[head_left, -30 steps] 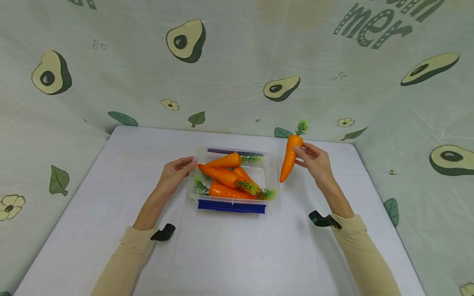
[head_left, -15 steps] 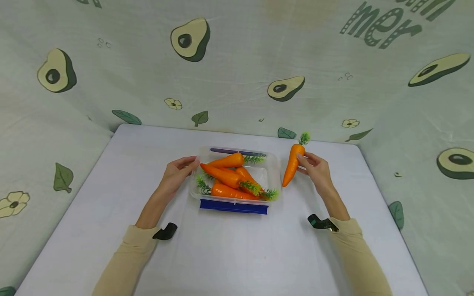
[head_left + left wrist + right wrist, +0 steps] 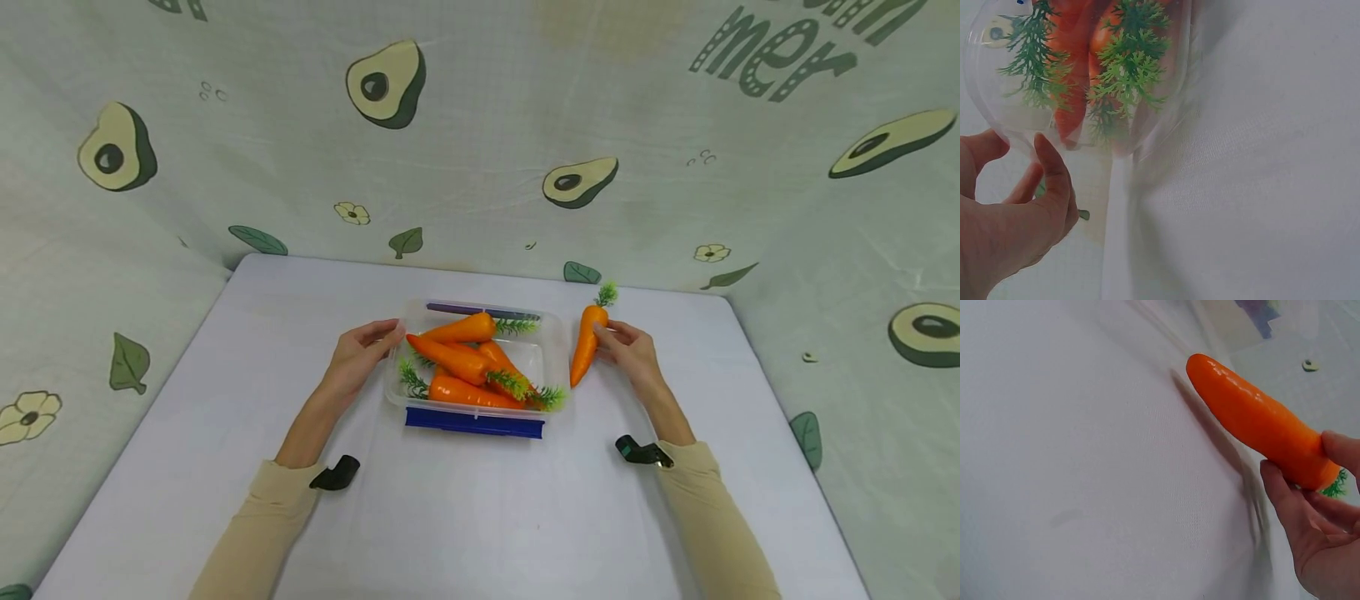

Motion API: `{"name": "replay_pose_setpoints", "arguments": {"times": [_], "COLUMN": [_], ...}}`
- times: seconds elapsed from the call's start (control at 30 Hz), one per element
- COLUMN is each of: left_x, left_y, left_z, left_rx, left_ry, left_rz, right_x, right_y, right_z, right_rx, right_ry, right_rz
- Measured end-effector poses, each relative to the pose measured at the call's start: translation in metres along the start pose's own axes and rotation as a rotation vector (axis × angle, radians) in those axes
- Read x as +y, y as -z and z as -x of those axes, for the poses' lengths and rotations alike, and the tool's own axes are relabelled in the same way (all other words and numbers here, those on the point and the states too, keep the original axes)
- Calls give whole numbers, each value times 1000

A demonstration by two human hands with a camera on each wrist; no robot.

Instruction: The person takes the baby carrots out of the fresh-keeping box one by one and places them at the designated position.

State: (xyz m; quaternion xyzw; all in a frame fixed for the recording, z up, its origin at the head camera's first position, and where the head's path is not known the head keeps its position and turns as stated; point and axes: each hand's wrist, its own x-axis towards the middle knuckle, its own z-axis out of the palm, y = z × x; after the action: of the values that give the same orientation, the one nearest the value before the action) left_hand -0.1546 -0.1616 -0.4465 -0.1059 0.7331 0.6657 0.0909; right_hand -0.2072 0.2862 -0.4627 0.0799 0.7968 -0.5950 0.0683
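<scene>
Your right hand (image 3: 633, 354) pinches one carrot (image 3: 587, 343) between thumb and fingertips near its leafy end, tip slanting down, just right of the clear container (image 3: 553, 354). That hold seems sound: press lightly, since the skin looks slick, and guide the tip clear of the rim. Your left hand (image 3: 362, 354) pinches the container's left edge; a steady hold there should prevent sliding. Inside, the piled carrots (image 3: 457, 360) overlap, so you can't count them surely. Your right wrist view hides most of the held carrot's greenery; your left crops the container.
</scene>
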Motion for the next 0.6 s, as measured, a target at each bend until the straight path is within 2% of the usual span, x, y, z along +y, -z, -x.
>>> {"name": "replay_pose_setpoints", "arguments": {"times": [0.27, 0.6], "left_x": [0, -1], "left_y": [0, 0], "left_z": [1, 1], "left_rx": [-8, -1], "left_ry": [-1, -10], "left_rz": [4, -3], "right_x": [1, 2], "right_y": [-3, -12], "right_z": [-6, -14], "right_rx": [-10, 26], "right_ry": [-32, 16], "right_rz": [21, 122]}}
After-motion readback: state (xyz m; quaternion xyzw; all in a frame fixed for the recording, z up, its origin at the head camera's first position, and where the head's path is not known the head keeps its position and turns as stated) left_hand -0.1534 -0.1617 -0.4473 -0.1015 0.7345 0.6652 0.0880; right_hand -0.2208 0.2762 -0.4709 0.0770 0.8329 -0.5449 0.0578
